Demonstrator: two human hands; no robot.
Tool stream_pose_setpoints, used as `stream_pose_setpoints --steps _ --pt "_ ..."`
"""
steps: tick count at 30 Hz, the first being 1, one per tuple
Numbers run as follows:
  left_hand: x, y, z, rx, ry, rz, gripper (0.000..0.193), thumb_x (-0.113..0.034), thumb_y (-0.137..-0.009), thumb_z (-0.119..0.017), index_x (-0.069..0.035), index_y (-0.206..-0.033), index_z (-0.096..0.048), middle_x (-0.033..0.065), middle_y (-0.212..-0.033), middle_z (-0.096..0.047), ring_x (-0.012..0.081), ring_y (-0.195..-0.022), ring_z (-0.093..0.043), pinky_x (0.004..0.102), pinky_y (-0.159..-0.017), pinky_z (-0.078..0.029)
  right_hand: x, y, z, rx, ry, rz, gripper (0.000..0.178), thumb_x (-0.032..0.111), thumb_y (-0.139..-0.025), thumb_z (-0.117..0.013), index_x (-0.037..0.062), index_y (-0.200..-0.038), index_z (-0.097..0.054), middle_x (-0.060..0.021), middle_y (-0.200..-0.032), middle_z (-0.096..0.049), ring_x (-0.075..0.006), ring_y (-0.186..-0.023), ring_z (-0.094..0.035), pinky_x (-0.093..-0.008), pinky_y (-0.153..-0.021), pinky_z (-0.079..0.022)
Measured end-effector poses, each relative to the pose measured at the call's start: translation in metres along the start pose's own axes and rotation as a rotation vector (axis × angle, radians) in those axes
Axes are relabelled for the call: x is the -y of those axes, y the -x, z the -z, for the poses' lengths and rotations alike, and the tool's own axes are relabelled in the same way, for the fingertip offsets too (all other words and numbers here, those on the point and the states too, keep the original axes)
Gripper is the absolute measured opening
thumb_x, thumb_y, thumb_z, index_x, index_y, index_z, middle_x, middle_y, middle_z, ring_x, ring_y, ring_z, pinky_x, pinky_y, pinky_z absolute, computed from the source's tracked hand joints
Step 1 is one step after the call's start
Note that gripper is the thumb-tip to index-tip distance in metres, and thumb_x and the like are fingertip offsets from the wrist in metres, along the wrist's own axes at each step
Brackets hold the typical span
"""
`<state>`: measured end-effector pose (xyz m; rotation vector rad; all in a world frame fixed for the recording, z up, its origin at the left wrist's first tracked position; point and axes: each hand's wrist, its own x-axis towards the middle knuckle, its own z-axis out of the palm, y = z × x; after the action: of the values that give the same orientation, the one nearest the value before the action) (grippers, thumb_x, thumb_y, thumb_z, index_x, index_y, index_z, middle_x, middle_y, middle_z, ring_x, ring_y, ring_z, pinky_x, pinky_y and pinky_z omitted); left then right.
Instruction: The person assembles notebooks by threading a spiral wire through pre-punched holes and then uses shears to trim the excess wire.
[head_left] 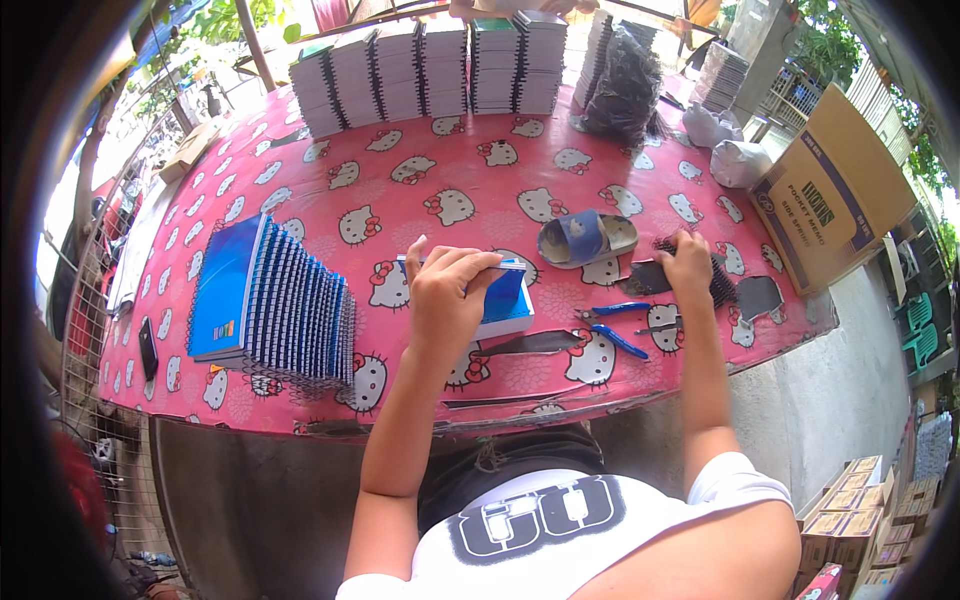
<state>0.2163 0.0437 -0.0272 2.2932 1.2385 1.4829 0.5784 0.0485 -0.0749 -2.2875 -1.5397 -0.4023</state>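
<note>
My left hand is closed over the top edge of a blue-covered notebook at the table's middle, with white page edges showing below it. Its thumb is mostly hidden. At the right, my right hand reaches into a pile of black spiral binding coils, its fingers bent and pinched on them. Just left of that hand lie blue-handled cutting pliers, their handles spread. A blue slipper rests beyond the pliers. To the left stands a leaning stack of spiral-bound blue notebooks.
Tall stacks of spiral-bound notebooks line the far edge, beside a black plastic bag. An open cardboard box stands at the right edge of the pink table cover. A phone lies far left. Another person's hands show at the back.
</note>
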Motion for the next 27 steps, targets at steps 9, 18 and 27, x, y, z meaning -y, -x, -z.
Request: stream_pose_setpoints --steps 9,18,27 --pt "-0.008 -0.003 0.002 0.008 -0.003 0.069 0.015 -0.02 -0.077 -0.076 -0.012 -0.088 -0.073 0.0009 -0.085 -0.07 0.0174 -0.086 -0.065 0.0448 -0.106 -0.028 -0.016 -0.014 0.006 -0.044 -0.053 0.088 0.017 0.004 -0.083 -0.06 -0.0003 -0.097 -0.067 -0.0206 -0.094 -0.065 -0.036 -0.09 -0.064 -0.0456 -0.079 -0.051" --pt "-0.018 0.002 -0.008 -0.195 -0.292 0.051 0.014 -0.027 -0.074 -0.078 -0.016 -0.083 -0.077 0.0 -0.088 -0.07 0.0212 -0.108 -0.058 0.045 -0.106 -0.028 0.151 0.049 0.066 0.213 -1.133 0.447 0.021 -0.001 -0.076 -0.072 0.0043 -0.097 -0.073 -0.0075 -0.088 -0.067 -0.0147 -0.082 -0.064 -0.028 -0.072 -0.05" --pt "0.0 0.01 -0.015 -0.15 -0.082 0.128 0.014 -0.033 -0.073 -0.077 -0.023 -0.083 -0.077 -0.0074 -0.086 -0.068 0.0163 -0.099 -0.056 0.0511 -0.101 -0.02 0.15 0.027 0.065 0.511 -1.19 0.539 0.011 0.005 -0.083 -0.069 0.0041 -0.094 -0.072 -0.0056 -0.086 -0.065 -0.0112 -0.078 -0.06 -0.0281 -0.066 -0.048"
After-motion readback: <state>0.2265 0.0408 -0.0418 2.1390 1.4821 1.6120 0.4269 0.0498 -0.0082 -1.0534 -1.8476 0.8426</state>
